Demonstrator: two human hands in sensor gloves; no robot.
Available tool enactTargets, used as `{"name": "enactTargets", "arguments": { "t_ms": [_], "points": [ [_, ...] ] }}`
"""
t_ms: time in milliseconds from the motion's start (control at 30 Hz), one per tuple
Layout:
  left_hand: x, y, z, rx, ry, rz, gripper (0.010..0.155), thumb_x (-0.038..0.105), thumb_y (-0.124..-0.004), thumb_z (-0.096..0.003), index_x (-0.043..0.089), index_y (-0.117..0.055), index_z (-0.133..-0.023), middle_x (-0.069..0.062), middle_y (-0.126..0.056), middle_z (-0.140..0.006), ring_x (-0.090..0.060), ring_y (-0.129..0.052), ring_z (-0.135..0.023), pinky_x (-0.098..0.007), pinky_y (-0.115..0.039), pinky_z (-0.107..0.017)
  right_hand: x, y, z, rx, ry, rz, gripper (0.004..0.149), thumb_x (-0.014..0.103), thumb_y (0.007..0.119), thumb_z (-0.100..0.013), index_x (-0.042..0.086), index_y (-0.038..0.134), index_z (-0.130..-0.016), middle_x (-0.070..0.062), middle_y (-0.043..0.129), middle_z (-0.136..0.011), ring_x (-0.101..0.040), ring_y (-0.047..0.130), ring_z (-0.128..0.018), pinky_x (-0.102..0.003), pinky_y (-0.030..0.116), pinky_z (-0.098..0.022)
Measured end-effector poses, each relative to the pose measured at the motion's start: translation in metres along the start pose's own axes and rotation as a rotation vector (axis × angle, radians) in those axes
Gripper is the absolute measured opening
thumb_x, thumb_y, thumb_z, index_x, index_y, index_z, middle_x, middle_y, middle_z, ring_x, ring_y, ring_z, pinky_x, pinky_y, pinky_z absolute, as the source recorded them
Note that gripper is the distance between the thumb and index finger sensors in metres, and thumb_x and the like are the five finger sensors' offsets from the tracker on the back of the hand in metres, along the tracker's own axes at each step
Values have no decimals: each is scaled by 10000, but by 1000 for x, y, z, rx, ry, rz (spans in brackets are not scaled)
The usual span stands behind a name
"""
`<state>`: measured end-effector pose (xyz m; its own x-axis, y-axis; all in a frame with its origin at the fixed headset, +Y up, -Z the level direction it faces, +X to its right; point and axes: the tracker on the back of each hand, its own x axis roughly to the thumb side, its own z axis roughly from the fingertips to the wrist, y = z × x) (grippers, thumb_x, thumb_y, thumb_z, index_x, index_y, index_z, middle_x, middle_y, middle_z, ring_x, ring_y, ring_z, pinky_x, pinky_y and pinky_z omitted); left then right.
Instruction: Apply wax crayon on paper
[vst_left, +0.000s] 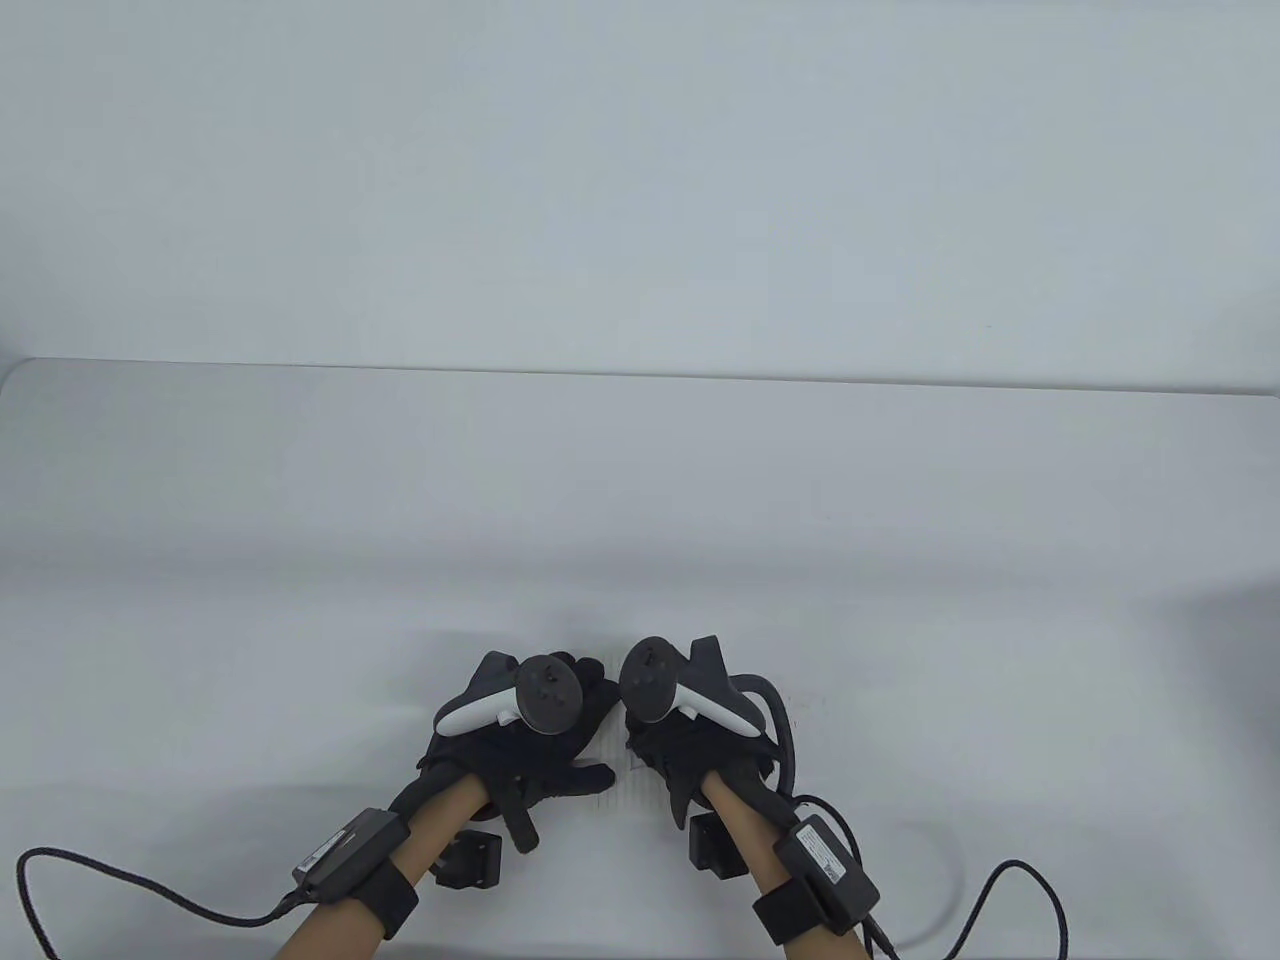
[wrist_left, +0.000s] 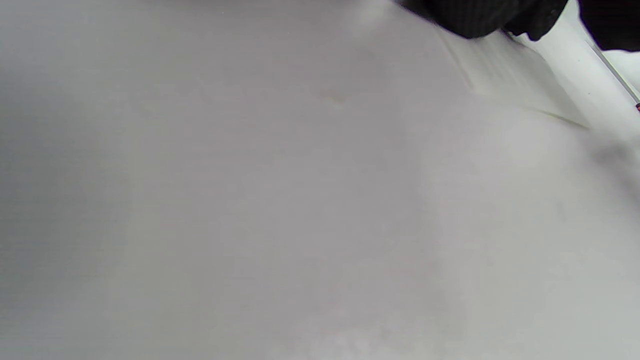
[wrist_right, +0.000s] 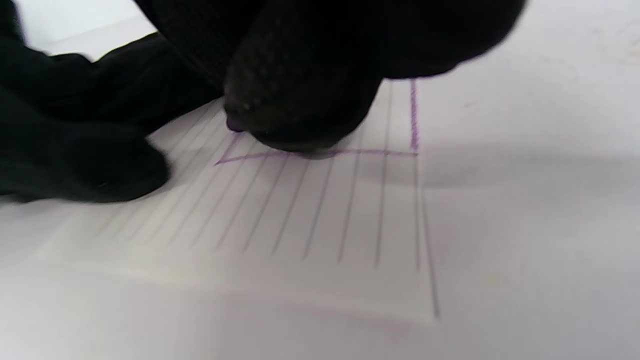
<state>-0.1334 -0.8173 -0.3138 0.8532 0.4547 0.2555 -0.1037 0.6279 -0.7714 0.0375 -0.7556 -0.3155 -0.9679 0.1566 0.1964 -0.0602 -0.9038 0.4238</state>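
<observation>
A white lined sheet of paper (wrist_right: 320, 225) lies on the table under both hands; in the table view only a sliver of it (vst_left: 625, 785) shows between them. It carries purple crayon lines (wrist_right: 350, 151) that form a partial outline. My right hand (vst_left: 655, 745) pinches a purple crayon, and only its tip (wrist_right: 233, 124) shows below the gloved fingertips (wrist_right: 300, 100), touching the paper at the end of a purple stroke. My left hand (vst_left: 560, 735) rests flat on the paper to the left, fingers spread; it also shows in the right wrist view (wrist_right: 85, 155).
The white table (vst_left: 640, 520) stretches far ahead to its back edge (vst_left: 640, 372). Cables run from both wrists along the front edge, on the left (vst_left: 100, 880) and right (vst_left: 1000, 885). The left wrist view shows a blurred white surface and a gloved finger (wrist_left: 480, 15).
</observation>
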Motion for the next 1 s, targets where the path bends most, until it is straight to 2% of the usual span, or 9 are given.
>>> {"name": "enactTargets", "arguments": {
  "t_ms": [167, 333, 467, 533, 600, 667, 700, 900, 1000],
  "points": [
    [0, 0, 0, 0, 0, 0, 855, 620, -530, -552, 452, 164, -1022, 212, 317, -1053, -105, 389, -956, -477, 302, -606, -1, 1, 0, -215, 101, 173, 390, 295, 730, -545, 165, 790, -907, -63, 942, -690, -78, 958, -265, -246, 836, -167],
    [0, 0, 0, 0, 0, -1, 853, 620, -531, -552, 452, 161, -1023, 211, 316, -1054, -105, 387, -957, -477, 301, -607, 2, 1, 3, 116, -17, -47, 406, 290, 732, -555, 150, 752, -936, -74, 930, -696, -100, 956, -297, -266, 832, -195],
    [0, 0, 0, 0, 0, -1, 855, 620, -530, -552, 452, 164, -1022, 211, 317, -1053, -107, 389, -955, -477, 302, -606, -5, -3, -2, -167, 133, 129, 388, 295, 732, -547, 171, 789, -910, -62, 940, -694, -88, 958, -277, -252, 835, -174],
    [0, 0, 0, 1, 0, -1, 854, 621, -529, -552, 452, 163, -1022, 211, 317, -1054, -103, 388, -957, -478, 301, -607, -2, -1, 0, -211, 118, 191, 386, 298, 723, -547, 180, 788, -909, -58, 941, -693, -82, 962, -281, -248, 840, -177],
    [0, 0, 0, 1, 1, -2, 855, 621, -530, -552, 452, 163, -1023, 210, 317, -1054, -105, 388, -957, -478, 301, -607, 2, -2, 4, -126, 64, 160, 395, 296, 725, -546, 173, 778, -917, -59, 939, -697, -80, 963, -281, -248, 841, -179],
    [0, 0, 0, 0, 0, -1, 854, 620, -530, -553, 452, 164, -1022, 211, 317, -1053, -105, 388, -956, -477, 302, -606, 7, 1, 6, 127, -53, 8, 404, 295, 729, -549, 165, 767, -930, -69, 937, -701, -89, 962, -297, -255, 839, -192],
    [0, 0, 0, 1, 0, -1, 854, 619, -531, -553, 451, 163, -1023, 210, 316, -1054, -107, 387, -957, -477, 301, -607, 7, 2, 7, 163, -64, -23, 408, 286, 727, -556, 147, 748, -939, -82, 928, -703, -98, 961, -308, -265, 836, -202],
    [0, 0, 0, 0, 1, -1, 855, 621, -530, -552, 453, 165, -1021, 211, 318, -1053, -108, 388, -956, -478, 302, -606, -7, -2, -1, -206, 129, 172, 386, 300, 728, -544, 176, 793, -904, -55, 944, -688, -83, 962, -275, -248, 840, -171],
    [0, 0, 0, 0, 1, -1, 855, 621, -530, -552, 453, 165, -1021, 212, 317, -1053, -107, 388, -956, -478, 301, -606, 1, -1, 5, -137, 62, 167, 399, 295, 725, -546, 163, 773, -920, -68, 939, -695, -79, 966, -277, -247, 843, -175]
  ]
}}
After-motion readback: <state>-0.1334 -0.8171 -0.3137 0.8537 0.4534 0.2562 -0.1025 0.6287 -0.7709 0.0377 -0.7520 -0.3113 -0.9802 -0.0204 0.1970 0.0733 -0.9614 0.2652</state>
